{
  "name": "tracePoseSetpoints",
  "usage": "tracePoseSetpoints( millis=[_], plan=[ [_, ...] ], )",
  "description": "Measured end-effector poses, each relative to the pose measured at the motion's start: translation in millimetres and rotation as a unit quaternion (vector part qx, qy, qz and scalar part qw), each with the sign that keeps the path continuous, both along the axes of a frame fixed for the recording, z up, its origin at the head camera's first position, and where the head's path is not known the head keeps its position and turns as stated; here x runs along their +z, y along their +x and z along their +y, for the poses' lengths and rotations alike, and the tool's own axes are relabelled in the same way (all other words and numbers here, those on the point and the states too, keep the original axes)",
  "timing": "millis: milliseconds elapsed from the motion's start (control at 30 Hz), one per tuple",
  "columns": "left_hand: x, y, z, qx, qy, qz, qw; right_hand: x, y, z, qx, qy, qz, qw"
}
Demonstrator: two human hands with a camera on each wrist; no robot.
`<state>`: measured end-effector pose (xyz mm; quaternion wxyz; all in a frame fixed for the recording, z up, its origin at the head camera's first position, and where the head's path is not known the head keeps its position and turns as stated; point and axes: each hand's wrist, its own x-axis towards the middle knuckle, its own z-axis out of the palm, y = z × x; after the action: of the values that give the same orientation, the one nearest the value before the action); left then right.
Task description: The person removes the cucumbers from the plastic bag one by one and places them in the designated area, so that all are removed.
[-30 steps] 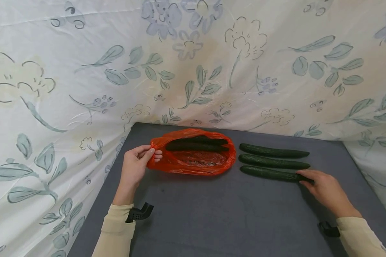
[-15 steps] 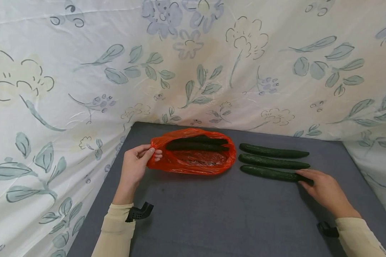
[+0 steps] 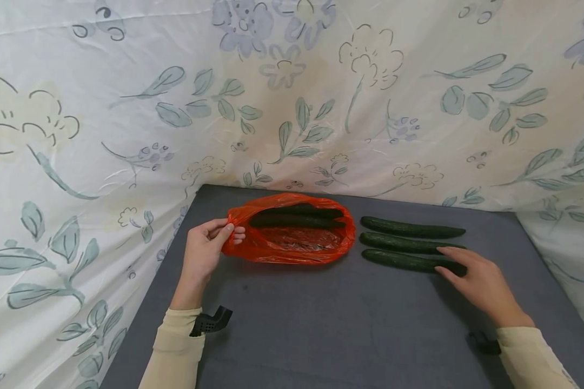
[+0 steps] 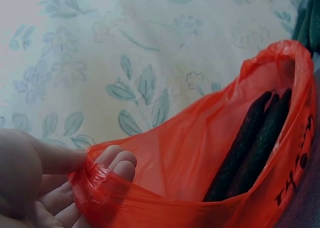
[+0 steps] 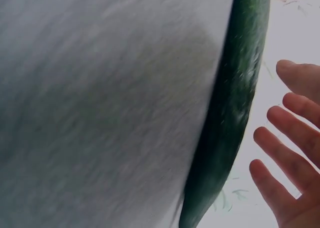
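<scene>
My left hand [image 3: 204, 246] pinches the gathered left edge of a red plastic bag [image 3: 267, 256], thumb against the fingers. The bag's mouth gapes, and dark cucumbers [image 3: 297, 220] lie inside toward its far side. In the left wrist view the pinched film [image 4: 95, 180] sits between thumb and fingers. Right of the bag, three green cucumbers lie side by side: a back one [image 3: 409, 228], a middle one [image 3: 394, 243] and a front one [image 3: 394, 260]. Over the front one's right end hovers my right hand [image 3: 486, 286]. Its fingers [image 5: 285, 155] are spread, apart from the cucumber [image 5: 227, 98].
A dark grey tabletop [image 3: 321, 324] carries everything. Floral cloth [image 3: 321, 108] hangs close behind the table's back edge and along its sides. Each wrist bears a small black camera mount, such as the left one [image 3: 211, 321].
My right hand has let go of the front cucumber's right end, moved slightly left and spread its fingers. The left hand, bag and cucumbers have stayed in place.
</scene>
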<state>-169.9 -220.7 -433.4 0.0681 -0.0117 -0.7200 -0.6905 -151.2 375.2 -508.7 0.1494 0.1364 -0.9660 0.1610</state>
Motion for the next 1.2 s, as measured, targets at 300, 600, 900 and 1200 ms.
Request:
tracePoseSetpoints(
  millis=[300, 600, 900, 1200],
  plan=[
    [-0.8, 0.2, 0.7, 0.0, 0.002, -0.001, 1.0, 16.1, -4.3, -24, 0.016, -0.009, 0.031, 0.9994],
    [-2.0, -1.4, 2.3, 0.001, 0.003, 0.001, 1.0, 27.8, -10.9, -40, 0.048, -0.022, 0.056, 0.9971],
    [-3.3, -1.6, 3.3, 0.002, 0.003, -0.002, 1.0, 37.5, -25.1, -64, 0.066, -0.031, 0.057, 0.9957],
    [-2.0, -1.5, 4.5, 0.001, 0.005, -0.001, 1.0, 45.3, -37.3, -90, 0.102, -0.051, 0.072, 0.9909]
  ],
)
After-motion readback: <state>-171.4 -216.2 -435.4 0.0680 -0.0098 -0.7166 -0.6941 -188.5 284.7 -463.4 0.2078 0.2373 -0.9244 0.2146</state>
